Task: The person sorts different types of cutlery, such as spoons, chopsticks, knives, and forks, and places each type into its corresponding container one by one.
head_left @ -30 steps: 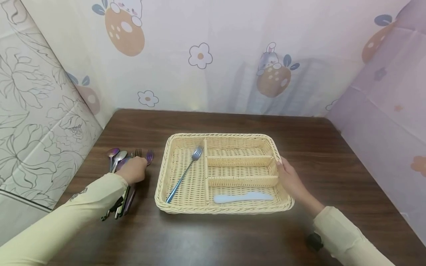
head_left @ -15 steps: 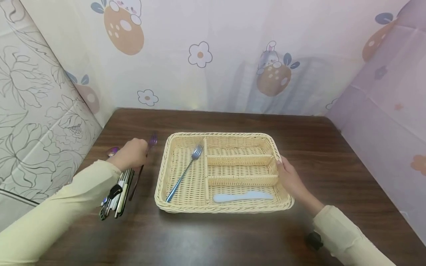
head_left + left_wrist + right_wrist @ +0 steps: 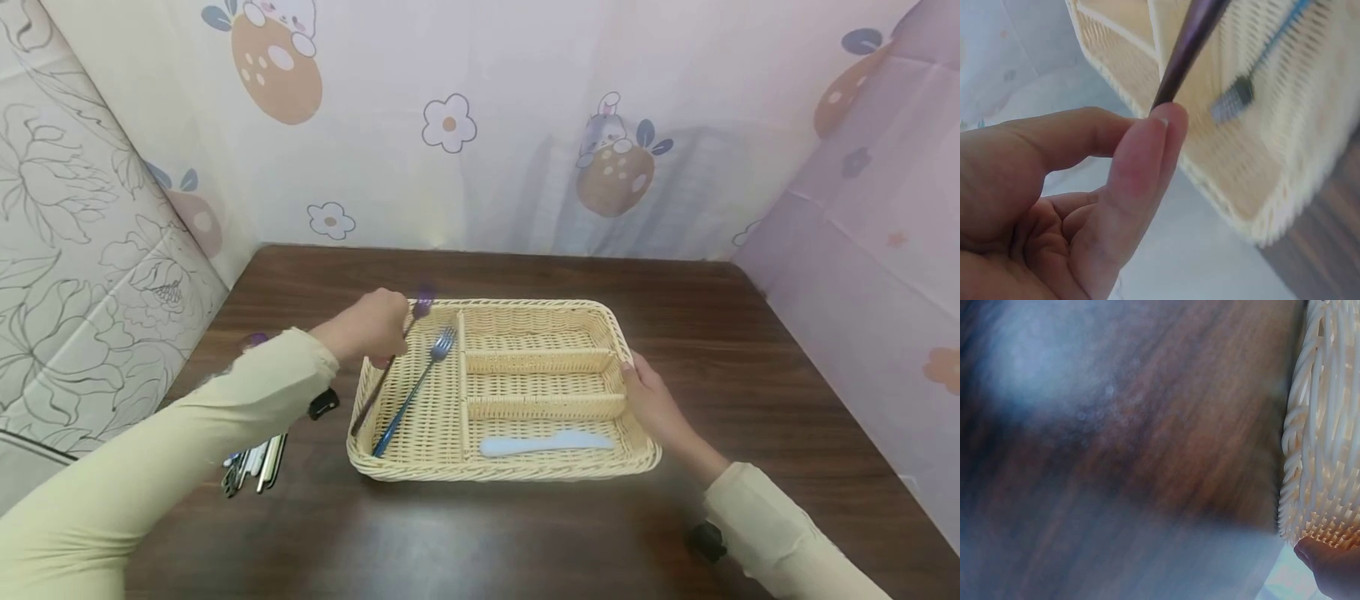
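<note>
My left hand [image 3: 372, 323] pinches a purple fork [image 3: 384, 379] between thumb and fingers, over the left compartment of a cream wicker basket [image 3: 498, 475]. In the left wrist view the fork's dark purple handle [image 3: 1190, 50] rises from the fingertips. A blue fork [image 3: 415, 392] lies slantwise in that same compartment. My right hand [image 3: 656, 404] grips the basket's right rim, with the thumb over its edge; in the right wrist view only part of that hand [image 3: 1332, 565] shows beside the weave. A pale knife [image 3: 546, 443] lies in the front right compartment.
Several pieces of cutlery [image 3: 258, 467] lie on the dark wooden table [image 3: 480, 542] left of the basket, partly hidden under the left sleeve. Two dividers [image 3: 543, 364] split the basket's right side. Patterned curtains [image 3: 510, 167] stand behind the table and at both sides.
My left hand has lifted the purple fork off the cutlery pile and carried it right, over the basket's left compartment. The right hand stays on the rim, and the basket has hardly moved.
</note>
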